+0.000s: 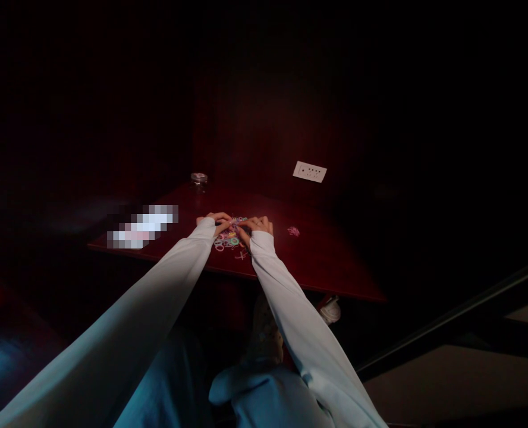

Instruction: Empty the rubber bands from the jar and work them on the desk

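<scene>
A loose pile of small, many-coloured elastic hair ties [232, 242] lies on the dark red table [330, 270], between my two hands. From the left, my left hand [218, 222] reaches over the pile with fingers bent and tips close together. My right hand [257, 225] meets it from the other side, thumb and forefinger bent toward the same spot. Both sets of fingertips are closed around what looks like a purple hair tie [235, 225], small and partly hidden. Right of my right hand, a separate little heap of pink hair ties [293, 231] rests on the table.
A clear lidded jar [198, 181] stands at the table's back left. A bright pixelated patch [143, 227] covers something on the left side. On the wall behind is a white socket plate [310, 172]. The table's front edge runs just before my forearms; surroundings are dark.
</scene>
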The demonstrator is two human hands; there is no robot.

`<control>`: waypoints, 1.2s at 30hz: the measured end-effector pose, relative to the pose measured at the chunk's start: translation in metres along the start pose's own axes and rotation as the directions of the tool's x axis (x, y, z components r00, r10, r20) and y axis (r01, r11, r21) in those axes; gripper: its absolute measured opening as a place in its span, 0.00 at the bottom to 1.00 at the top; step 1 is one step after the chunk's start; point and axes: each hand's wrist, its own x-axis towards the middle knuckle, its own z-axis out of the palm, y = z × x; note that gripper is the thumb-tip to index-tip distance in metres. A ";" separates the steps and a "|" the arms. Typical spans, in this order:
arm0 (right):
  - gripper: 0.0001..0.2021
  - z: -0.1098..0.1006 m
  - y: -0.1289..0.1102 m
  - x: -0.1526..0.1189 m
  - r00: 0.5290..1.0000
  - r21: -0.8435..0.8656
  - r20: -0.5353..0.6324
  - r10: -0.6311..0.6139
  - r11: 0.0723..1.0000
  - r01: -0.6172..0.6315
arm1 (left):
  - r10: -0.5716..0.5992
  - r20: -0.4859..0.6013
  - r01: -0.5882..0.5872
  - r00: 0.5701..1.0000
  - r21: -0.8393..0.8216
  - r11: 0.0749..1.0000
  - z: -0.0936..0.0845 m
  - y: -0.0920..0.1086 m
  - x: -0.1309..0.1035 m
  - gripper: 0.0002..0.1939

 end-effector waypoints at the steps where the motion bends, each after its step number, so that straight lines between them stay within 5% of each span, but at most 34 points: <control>1: 0.12 0.000 0.000 0.000 1.000 -0.005 -0.004 0.007 1.000 -0.007 | 0.001 -0.012 0.000 1.000 0.018 1.000 0.000 0.000 -0.001 0.16; 14: 0.14 0.003 0.003 0.001 0.998 0.041 -0.047 0.033 0.999 -0.031 | -0.003 0.059 0.007 0.998 -0.067 0.998 0.000 -0.009 0.004 0.24; 26: 0.09 0.003 0.009 0.003 0.984 0.096 -0.095 0.153 0.985 -0.144 | 0.022 0.078 -0.020 0.997 -0.033 0.999 -0.003 -0.006 0.004 0.20; 36: 0.12 -0.001 0.022 0.004 0.952 0.082 -0.173 0.251 0.967 -0.240 | 0.012 -0.192 0.002 0.981 0.073 0.997 -0.006 0.005 -0.001 0.14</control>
